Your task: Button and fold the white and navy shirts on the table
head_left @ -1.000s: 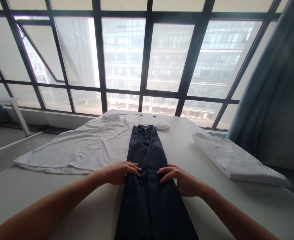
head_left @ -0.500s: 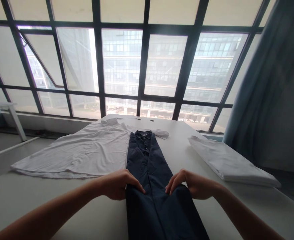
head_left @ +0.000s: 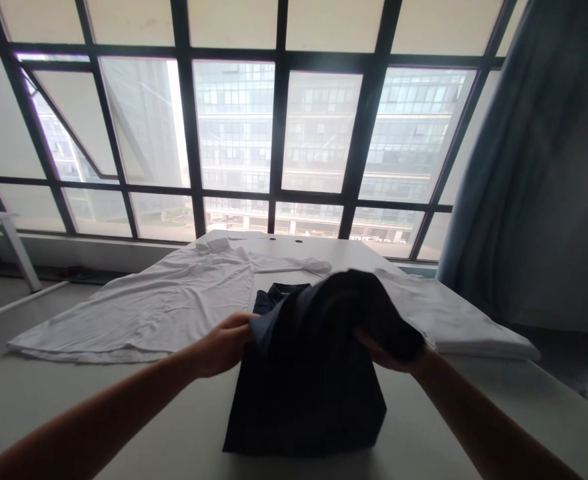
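A dark navy shirt (head_left: 304,407) lies in front of me with its lower part folded up toward the collar, which still shows at the far end. My left hand (head_left: 227,343) pinches the shirt's edge on the left side. On the other side my right hand (head_left: 391,353) is closed on the cloth, its fingers mostly covered by a raised, drooping flap of the shirt. That flap is bunched up and smeared by motion.
A white shirt (head_left: 139,313) is spread out at the left on the white table (head_left: 174,413). Folded white cloth (head_left: 464,320) lies to the right. Behind stand large windows (head_left: 234,127), with a blue-grey curtain (head_left: 504,160) at the right.
The shirt's near end has been lifted and doubled over away from me, toward the collar. Both hands moved slightly farther forward with the cloth, and my right hand became partly covered.
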Motion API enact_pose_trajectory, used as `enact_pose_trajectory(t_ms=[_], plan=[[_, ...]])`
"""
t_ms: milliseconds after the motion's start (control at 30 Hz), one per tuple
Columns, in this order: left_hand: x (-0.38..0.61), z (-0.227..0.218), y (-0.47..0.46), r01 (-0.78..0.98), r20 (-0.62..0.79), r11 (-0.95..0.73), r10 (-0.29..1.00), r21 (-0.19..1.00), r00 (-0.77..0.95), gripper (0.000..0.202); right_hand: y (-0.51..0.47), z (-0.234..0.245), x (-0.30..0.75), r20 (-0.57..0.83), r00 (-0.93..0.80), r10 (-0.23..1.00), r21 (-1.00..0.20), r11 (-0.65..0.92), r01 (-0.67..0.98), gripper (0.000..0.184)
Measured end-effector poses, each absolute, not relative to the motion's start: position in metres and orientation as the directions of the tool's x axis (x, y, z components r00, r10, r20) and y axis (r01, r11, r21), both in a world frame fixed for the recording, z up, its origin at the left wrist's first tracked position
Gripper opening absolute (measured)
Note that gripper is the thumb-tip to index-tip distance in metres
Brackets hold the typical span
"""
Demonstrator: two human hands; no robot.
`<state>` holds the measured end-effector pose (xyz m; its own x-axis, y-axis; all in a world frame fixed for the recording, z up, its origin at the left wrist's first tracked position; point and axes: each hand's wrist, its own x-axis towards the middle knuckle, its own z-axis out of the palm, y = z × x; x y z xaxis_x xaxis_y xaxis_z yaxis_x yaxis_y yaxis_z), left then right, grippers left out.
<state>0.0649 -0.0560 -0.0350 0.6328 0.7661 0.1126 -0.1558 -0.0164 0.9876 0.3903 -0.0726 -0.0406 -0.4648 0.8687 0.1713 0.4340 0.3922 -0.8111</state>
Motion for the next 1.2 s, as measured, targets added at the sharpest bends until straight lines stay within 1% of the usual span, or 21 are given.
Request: enact_pose_trajectory(t_ms=[100, 200, 267, 367, 433, 533, 600, 633, 700, 767, 800, 833, 867, 900, 933, 967, 1033, 1067, 1100, 1133, 1200], plan=[[0.071, -0.048, -0.003, -0.029, -0.023, 0.043, 0.867, 0.999, 0.498, 0.046, -0.032, -0.071, 0.388, 0.019, -0.275, 0.961, -0.951, 0.103, 0.293, 0.058], [0.073, -0.063, 0.045, 0.205, -0.222, 0.147, 0.886, 0.968, 0.408, 0.053, -0.003, -0.098, 0.381, -0.063, -0.058, 0.996, -0.97, -0.048, 0.238, 0.043], [0.073, -0.073, 0.069, 0.306, -0.3, 0.184, 0.869, 0.934, 0.394, 0.053, 0.007, -0.111, 0.378, -0.067, 0.004, 0.998, -0.973, -0.066, 0.222, 0.034], [0.076, -0.082, 0.091, 0.365, -0.326, 0.194, 0.88, 0.911, 0.346, 0.049, 0.012, -0.119, 0.379, -0.006, -0.006, 1.0, -0.974, -0.005, 0.227, 0.026], [0.08, -0.084, 0.097, 0.364, -0.286, 0.165, 0.907, 0.917, 0.308, 0.044, 0.014, -0.119, 0.381, 0.093, -0.004, 0.996, -0.961, 0.091, 0.261, 0.028], [0.083, -0.083, 0.099, 0.243, -0.159, 0.082, 0.936, 0.966, 0.315, 0.038, 0.019, -0.117, 0.382, 0.241, 0.027, 0.97, -0.922, 0.22, 0.317, 0.037], [0.082, -0.083, 0.096, 0.189, -0.125, 0.07, 0.947, 0.98, 0.297, 0.034, 0.022, -0.117, 0.383, 0.237, 0.053, 0.97, -0.904, 0.2, 0.378, 0.042], [0.081, -0.084, 0.095, 0.202, -0.137, 0.082, 0.952, 0.976, 0.274, 0.032, 0.023, -0.118, 0.384, 0.209, 0.077, 0.975, -0.893, 0.158, 0.422, 0.046], [0.078, -0.086, 0.091, 0.289, -0.194, 0.125, 0.955, 0.949, 0.223, 0.028, 0.021, -0.117, 0.386, 0.162, 0.133, 0.978, -0.841, 0.066, 0.537, 0.055], [0.074, -0.085, 0.084, 0.408, -0.234, 0.143, 0.955, 0.902, 0.183, 0.03, 0.013, -0.114, 0.385, 0.194, 0.149, 0.97, -0.747, 0.048, 0.663, 0.062], [0.073, -0.083, 0.079, 0.48, -0.207, 0.107, 0.965, 0.871, 0.161, 0.033, 0.007, -0.11, 0.383, 0.239, 0.122, 0.963, -0.69, 0.08, 0.719, 0.063], [0.073, -0.081, 0.071, 0.563, -0.131, 0.029, 0.981, 0.826, 0.143, 0.037, -0.001, -0.106, 0.38, 0.293, 0.077, 0.953, -0.627, 0.13, 0.768, 0.062], [0.074, -0.078, 0.061, 0.646, -0.01, -0.087, 0.989, 0.758, 0.145, 0.039, -0.01, -0.101, 0.375, 0.343, 0.024, 0.939, -0.562, 0.185, 0.806, 0.061], [0.076, -0.075, 0.047, 0.713, 0.133, -0.227, 0.974, 0.664, 0.186, 0.039, -0.02, -0.096, 0.368, 0.38, -0.027, 0.925, -0.501, 0.23, 0.834, 0.06], [0.08, -0.073, 0.032, 0.746, 0.273, -0.382, 0.923, 0.545, 0.273, 0.038, -0.031, -0.092, 0.359, 0.398, -0.074, 0.915, -0.448, 0.264, 0.854, 0.059], [0.085, -0.072, 0.016, 0.726, 0.355, -0.528, 0.845, 0.441, 0.399, 0.037, -0.041, -0.089, 0.349, 0.393, -0.115, 0.912, -0.412, 0.286, 0.865, 0.06], [0.094, -0.075, -0.018, 0.548, 0.374, -0.775, 0.631, 0.314, 0.679, 0.039, -0.061, -0.086, 0.329, 0.323, -0.186, 0.928, -0.388, 0.309, 0.868, 0.063], [0.098, -0.08, -0.032, 0.46, 0.355, -0.846, 0.531, 0.269, 0.77, 0.042, -0.069, -0.088, 0.319, 0.267, -0.218, 0.939, -0.387, 0.312, 0.868, 0.065], [0.101, -0.085, -0.043, 0.402, 0.323, -0.883, 0.464, 0.243, 0.825, 0.046, -0.075, -0.09, 0.311, 0.206, -0.245, 0.947, -0.383, 0.309, 0.87, 0.067], [0.102, -0.091, -0.052, 0.374, 0.282, -0.899, 0.429, 0.229, 0.858, 0.051, -0.08, -0.093, 0.304, 0.146, -0.264, 0.953, -0.374, 0.3, 0.878, 0.068], [0.102, -0.103, -0.061, 0.411, 0.19, -0.883, 0.454, 0.225, 0.871, 0.058, -0.085, -0.1, 0.296, 0.061, -0.272, 0.96, -0.339, 0.276, 0.899, 0.071]])
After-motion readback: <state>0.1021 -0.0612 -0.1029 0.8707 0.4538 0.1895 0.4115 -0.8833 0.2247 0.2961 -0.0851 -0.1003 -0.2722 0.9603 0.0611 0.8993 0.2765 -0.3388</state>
